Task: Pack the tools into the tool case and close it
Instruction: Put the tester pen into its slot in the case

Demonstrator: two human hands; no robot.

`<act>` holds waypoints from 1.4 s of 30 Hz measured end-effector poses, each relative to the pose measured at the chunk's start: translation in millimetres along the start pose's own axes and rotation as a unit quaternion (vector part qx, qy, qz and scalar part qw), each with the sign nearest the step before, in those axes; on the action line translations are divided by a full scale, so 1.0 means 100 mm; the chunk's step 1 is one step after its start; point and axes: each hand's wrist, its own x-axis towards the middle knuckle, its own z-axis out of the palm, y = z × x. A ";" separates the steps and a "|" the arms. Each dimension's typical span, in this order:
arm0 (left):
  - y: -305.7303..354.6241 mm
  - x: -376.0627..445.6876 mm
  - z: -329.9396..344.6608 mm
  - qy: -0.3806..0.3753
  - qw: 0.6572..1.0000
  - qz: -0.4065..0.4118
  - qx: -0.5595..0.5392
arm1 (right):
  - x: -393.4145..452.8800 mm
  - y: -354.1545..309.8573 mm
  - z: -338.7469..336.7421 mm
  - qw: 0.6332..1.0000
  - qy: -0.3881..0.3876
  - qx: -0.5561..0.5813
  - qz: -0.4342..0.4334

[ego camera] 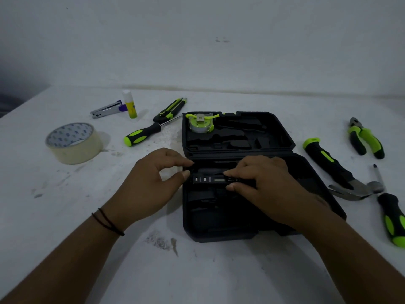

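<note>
The case (238, 150) lies open flat under both hands, so its moulded slots face up and each tool can be pressed straight down into its own shape. Both hands meet over the near half, just this side of the hinge, where a slim black tester (215, 179) with pale markings lies crosswise; it is held at both ends, probably to line it up with a narrow slot before it is pushed home. The right hand (263, 181) is curled over the tester's right end, thumb below and fingertips above, pinching it. The left hand (153, 183) reaches in from the case's left edge, thumb and forefinger drawn close together at the tester's left tip; whether they truly grip it or only steady it I cannot tell, since the dim light hides the contact. Both forearms come up from the near edge of the table (65, 238), wrists low, palms down. Beyond the hands, in the far half, a tape measure (200, 123) already sits in its pocket. Right of the right hand, outside the case, wait a hammer (341, 172), pliers (365, 138) and a screwdriver (392, 218). Beyond the left hand lie another screwdriver (143, 133) and a knife (171, 109), with a tape roll (73, 142), glue stick (129, 104) and stapler (106, 109) farther left. Most of the packing seems yet to do.
</note>
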 end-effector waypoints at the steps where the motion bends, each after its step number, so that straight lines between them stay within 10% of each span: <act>1: -0.01 0.00 0.00 -0.003 1.000 0.006 0.003 | 0.01 -0.01 0.01 1.000 -0.003 0.001 -0.004; 26: -0.02 0.05 -0.02 -0.088 0.995 0.032 0.040 | 0.02 -0.02 0.14 0.991 0.021 -0.121 -0.061; 42: -0.02 0.11 0.00 -0.147 0.969 -0.180 -0.086 | 0.04 -0.01 0.15 0.979 0.023 -0.185 -0.087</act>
